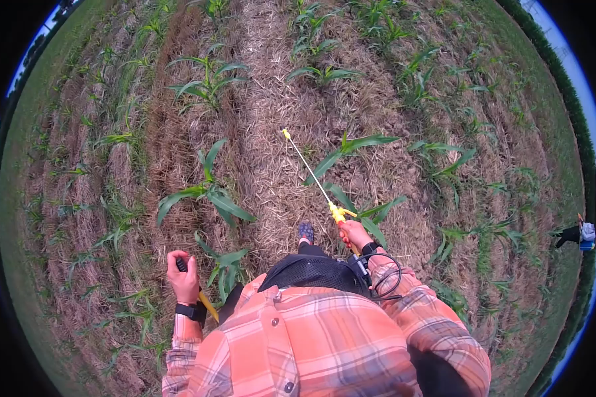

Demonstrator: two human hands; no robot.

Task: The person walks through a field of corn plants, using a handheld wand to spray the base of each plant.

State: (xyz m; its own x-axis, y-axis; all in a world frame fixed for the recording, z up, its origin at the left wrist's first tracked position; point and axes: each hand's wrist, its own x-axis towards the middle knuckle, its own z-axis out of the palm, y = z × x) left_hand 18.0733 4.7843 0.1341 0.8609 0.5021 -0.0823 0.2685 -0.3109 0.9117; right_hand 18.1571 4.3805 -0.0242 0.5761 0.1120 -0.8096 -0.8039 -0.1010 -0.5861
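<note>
My right hand [355,234] is closed round the red and yellow handle of a spray wand [308,168]. The thin metal tube points forward and a little left over the straw, ending in a yellow nozzle [286,134]. My left hand [184,280] is wrapped round the black grip [181,264] of a yellow lever [209,306] by my left side. Where this lever leads is hidden behind my body. A black cable [396,283] loops beside my right wrist. Corn plants stand close by, one [209,190] ahead of my left hand and another [343,157] near the wand.
Rows of young corn [208,85] run ahead on both sides of a straw-covered strip [268,86]. One patterned shoe [306,231] of mine shows on the strip. Far right, another person [581,233] stands near the field's edge, with something blue.
</note>
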